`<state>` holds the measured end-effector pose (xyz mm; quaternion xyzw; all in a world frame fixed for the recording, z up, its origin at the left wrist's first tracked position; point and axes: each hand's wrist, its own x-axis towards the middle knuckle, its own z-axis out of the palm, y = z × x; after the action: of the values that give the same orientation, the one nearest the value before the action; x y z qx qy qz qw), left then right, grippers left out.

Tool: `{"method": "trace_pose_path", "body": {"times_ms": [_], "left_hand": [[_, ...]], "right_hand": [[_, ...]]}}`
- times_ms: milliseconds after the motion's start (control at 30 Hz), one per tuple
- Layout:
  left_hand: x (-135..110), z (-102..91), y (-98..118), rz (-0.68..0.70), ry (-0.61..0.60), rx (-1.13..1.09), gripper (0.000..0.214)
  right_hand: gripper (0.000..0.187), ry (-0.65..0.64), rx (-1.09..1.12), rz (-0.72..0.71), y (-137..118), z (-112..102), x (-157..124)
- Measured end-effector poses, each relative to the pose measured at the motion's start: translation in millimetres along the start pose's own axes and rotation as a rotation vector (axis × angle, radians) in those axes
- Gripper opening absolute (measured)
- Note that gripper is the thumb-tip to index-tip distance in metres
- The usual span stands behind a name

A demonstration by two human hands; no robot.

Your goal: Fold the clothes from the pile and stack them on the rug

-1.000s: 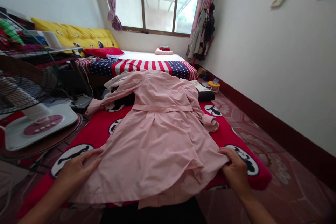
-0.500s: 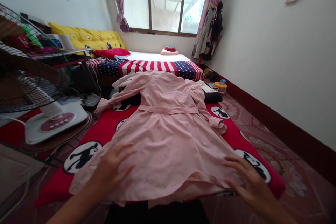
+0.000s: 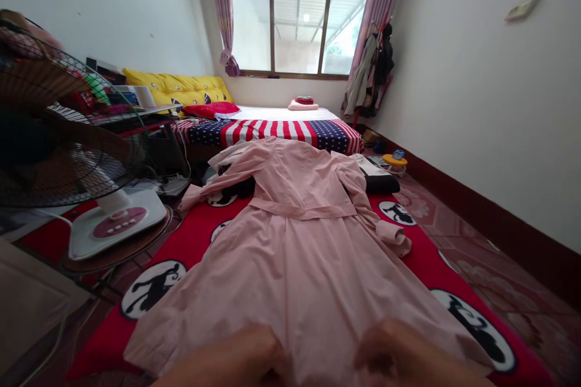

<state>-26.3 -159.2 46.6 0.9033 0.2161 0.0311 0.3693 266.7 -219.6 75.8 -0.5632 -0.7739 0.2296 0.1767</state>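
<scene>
A pink long-sleeved dress [image 3: 290, 254] lies spread out, its collar end away from me and its skirt towards me. A sewn waistband crosses its middle. Under it is a red cover [image 3: 422, 260] with black figures in white circles. My left hand [image 3: 254, 351] is closed on the lower skirt, left of the middle. My right hand [image 3: 385, 344] is curled onto the skirt to the right, slightly blurred. The fingertips of both hands are partly hidden. Between the hands the cloth runs in lengthwise folds, and the hem is out of sight.
An electric fan [image 3: 122, 217] stands on a round stool at the left. Dark and white folded clothes [image 3: 379, 178] lie beyond the right sleeve. A bed with a striped, starred cover [image 3: 272, 131] is under the window. Clothes hang on a rack [image 3: 370, 72] by the right wall.
Both hands have come inward and towards me, from open and apart to closed on the skirt. The skirt is drawn straighter, and the camera has tilted up a little.
</scene>
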Motion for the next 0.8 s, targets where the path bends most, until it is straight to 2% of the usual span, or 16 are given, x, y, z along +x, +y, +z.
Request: {"method": "trace_pose_path", "body": {"times_ms": [67,133,200,233,333,433,500,567,633,700,733,800], "left_hand": [[24.5,-19.4,1.0,-0.013,0.167,-0.011,0.028],[52.3,-36.3,-10.7,-0.057,0.384,0.065,0.038],[69.0,-47.2,-38.2,-0.159,0.502,0.223,0.055],[69.6,-50.2,-56.5,-0.231,0.513,0.310,0.062],[40.6,-54.4,-113.4,-0.438,0.524,0.451,0.059],[-5.7,-63.4,-146.6,-0.482,0.595,0.425,0.052],[-25.2,-79.3,-152.6,-0.541,0.673,0.274,0.038],[-29.6,-103.9,-153.9,-0.621,0.842,-0.033,0.023],[-21.9,-133.7,-158.6,-0.666,1.103,-0.458,0.015],[-8.3,-163.7,-170.1,-0.654,1.327,-0.783,0.017],[-1.3,-177.7,-178.0,-0.652,1.400,-0.869,0.017],[11.4,-202.7,-196.0,-0.670,1.472,-0.921,0.016]], "right_hand": [[0.019,0.050,0.031,-0.037,1.9,2.2,44.7],[0.031,0.207,0.029,-0.076,12.3,12.0,93.5],[0.046,0.277,-0.028,-0.110,33.0,24.4,130.6],[0.053,0.259,-0.078,-0.110,46.9,29.5,142.0],[0.059,0.231,-0.275,0.015,94.0,31.5,149.9],[0.041,0.333,-0.420,0.219,122.7,15.2,143.5],[0.032,0.415,-0.434,0.287,119.8,5.4,146.5],[0.029,0.494,-0.368,0.194,102.8,5.6,158.1],[0.024,0.502,-0.245,0.002,82.2,17.7,174.6],[0.022,0.456,-0.129,-0.129,67.7,37.3,190.5],[0.022,0.445,-0.089,-0.157,64.3,47.6,196.9],[0.020,0.450,-0.038,-0.190,64.9,64.9,205.9]]}}
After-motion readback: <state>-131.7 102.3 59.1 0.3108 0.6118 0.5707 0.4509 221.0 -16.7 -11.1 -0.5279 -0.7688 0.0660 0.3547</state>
